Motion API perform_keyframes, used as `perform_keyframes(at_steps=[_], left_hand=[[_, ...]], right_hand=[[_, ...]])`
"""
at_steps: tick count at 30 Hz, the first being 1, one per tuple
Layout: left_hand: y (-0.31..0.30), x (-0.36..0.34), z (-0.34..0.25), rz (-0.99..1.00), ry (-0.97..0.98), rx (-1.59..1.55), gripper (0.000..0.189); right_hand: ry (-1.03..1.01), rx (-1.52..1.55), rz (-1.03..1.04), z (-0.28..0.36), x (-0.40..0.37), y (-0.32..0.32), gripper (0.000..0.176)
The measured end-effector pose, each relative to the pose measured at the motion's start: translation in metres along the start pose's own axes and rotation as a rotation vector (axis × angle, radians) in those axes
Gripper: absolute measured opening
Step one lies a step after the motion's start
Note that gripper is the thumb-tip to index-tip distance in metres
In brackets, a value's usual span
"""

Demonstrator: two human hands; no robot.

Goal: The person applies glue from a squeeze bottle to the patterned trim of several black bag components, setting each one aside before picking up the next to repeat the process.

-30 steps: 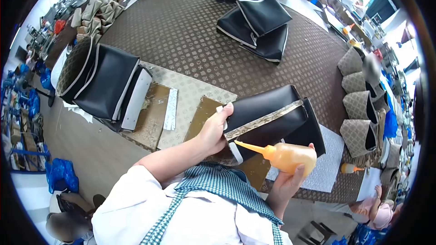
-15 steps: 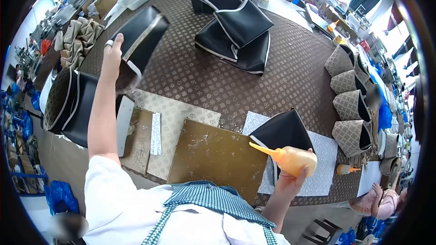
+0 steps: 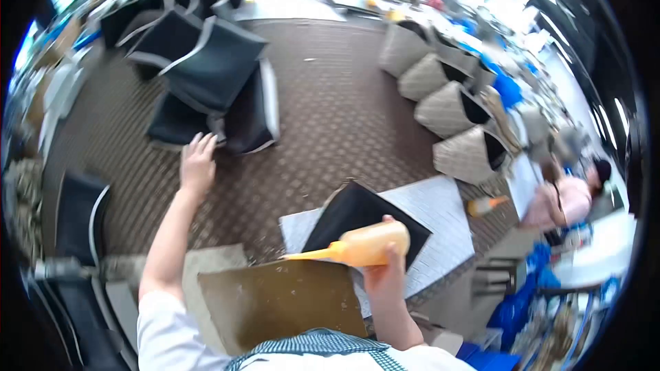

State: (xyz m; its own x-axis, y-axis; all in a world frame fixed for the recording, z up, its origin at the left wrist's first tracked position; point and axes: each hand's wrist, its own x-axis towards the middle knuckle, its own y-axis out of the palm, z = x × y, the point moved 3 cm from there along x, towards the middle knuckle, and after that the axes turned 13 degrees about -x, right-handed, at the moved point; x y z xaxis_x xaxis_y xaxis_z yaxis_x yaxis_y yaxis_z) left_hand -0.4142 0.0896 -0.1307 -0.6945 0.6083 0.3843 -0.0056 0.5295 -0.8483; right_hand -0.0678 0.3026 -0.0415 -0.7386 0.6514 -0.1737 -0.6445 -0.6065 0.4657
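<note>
My left hand (image 3: 198, 168), fingers spread and holding nothing, is just below a pile of black panels with pale edging (image 3: 213, 65). My right hand (image 3: 386, 271) grips an orange squeeze bottle (image 3: 375, 244), its long nozzle pointing left. Under the bottle, a black piece (image 3: 354, 209) lies on a white patterned sheet (image 3: 440, 216). A brown board (image 3: 275, 302) is in front of my body. Another black piece with pale edging (image 3: 81, 216) lies at the left.
Several patterned bag pieces with black insides (image 3: 464, 154) stand in a row at the right. A second orange bottle (image 3: 485, 205) lies near the right edge. A person in pink (image 3: 567, 199) is beyond it. Black pieces (image 3: 65, 316) stand at lower left.
The view has turned to the right. My left hand has let go of the black piece, which now lies at the left, and has moved toward the pile. The right hand still holds the bottle.
</note>
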Motion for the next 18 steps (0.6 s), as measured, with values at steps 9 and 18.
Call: perform_keyframes(at_steps=[9, 18], left_hand=[[0.075, 0.052, 0.060, 0.348, -0.097, 0.182, 0.030], [-0.037, -0.073, -0.006, 0.106, 0.027, -0.040, 0.014]], right_hand=[[0.054, 0.101, -0.062, -0.012, 0.024, -0.019, 0.064], [0.027, 0.169, -0.021, 0.001, 0.006, -0.022, 0.065]])
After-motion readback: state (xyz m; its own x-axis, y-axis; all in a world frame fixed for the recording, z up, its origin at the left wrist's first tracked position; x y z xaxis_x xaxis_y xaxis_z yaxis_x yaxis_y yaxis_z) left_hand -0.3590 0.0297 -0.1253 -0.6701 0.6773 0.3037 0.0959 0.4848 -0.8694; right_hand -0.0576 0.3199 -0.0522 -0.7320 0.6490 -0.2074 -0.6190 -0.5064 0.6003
